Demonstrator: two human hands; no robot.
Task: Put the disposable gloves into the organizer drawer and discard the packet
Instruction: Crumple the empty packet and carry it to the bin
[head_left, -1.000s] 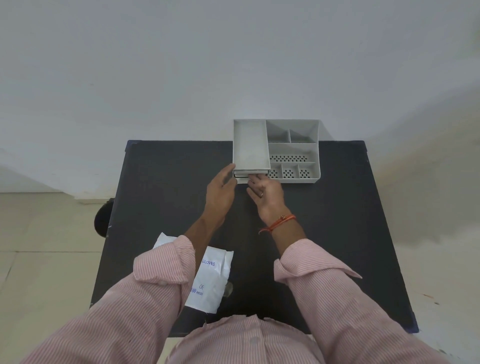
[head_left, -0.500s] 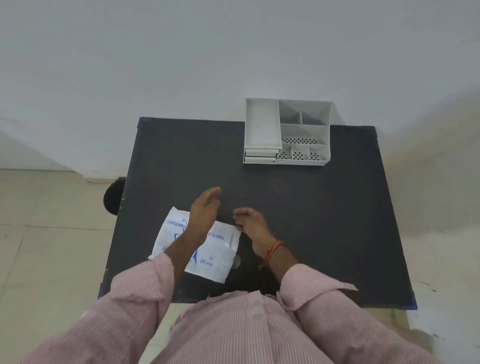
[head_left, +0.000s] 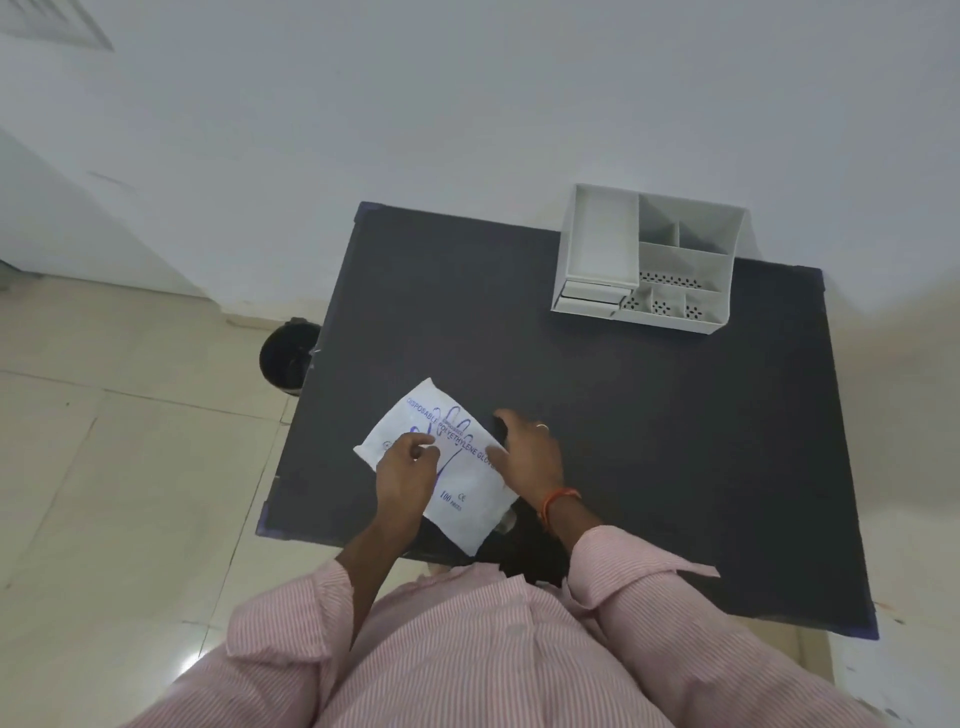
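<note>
The white glove packet (head_left: 470, 499), printed in blue, lies flat near the front left corner of the black table (head_left: 649, 441). My left hand (head_left: 408, 467) sits on the packet's left part with its fingers curled onto it. At the packet's right edge, my right hand (head_left: 530, 452) has its thumb on top and its fingers along the edge. The white organizer (head_left: 685, 260) stands at the table's far right. Its lower drawer (head_left: 589, 302) sticks out a little at the front left. No loose gloves show.
A black round bin (head_left: 288, 356) stands on the tiled floor just left of the table. A white wall runs behind the table. My pink striped sleeves fill the bottom of the view.
Both hands have left the organizer's drawer, drawn back toward me and come down on the glove packet. My head has turned left, so the organizer now sits further right.
</note>
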